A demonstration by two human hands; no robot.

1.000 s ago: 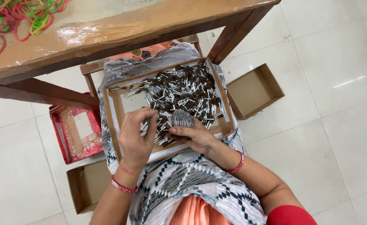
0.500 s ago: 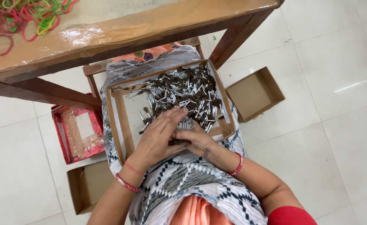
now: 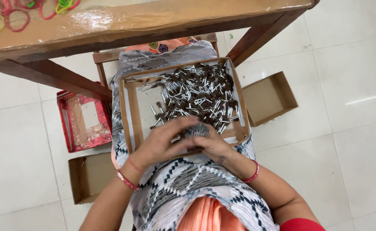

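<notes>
Hands gathering small metal pieces in a lap tray

Left hand [image 3: 164,143] and right hand [image 3: 211,143] cupped together around a bundle [image 3: 196,129], squaring it; tray [image 3: 130,111] mid-frame.

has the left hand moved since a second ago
Yes. The left hand has slid right along the near edge of the tray and now meets the right hand over the bundle.
</notes>
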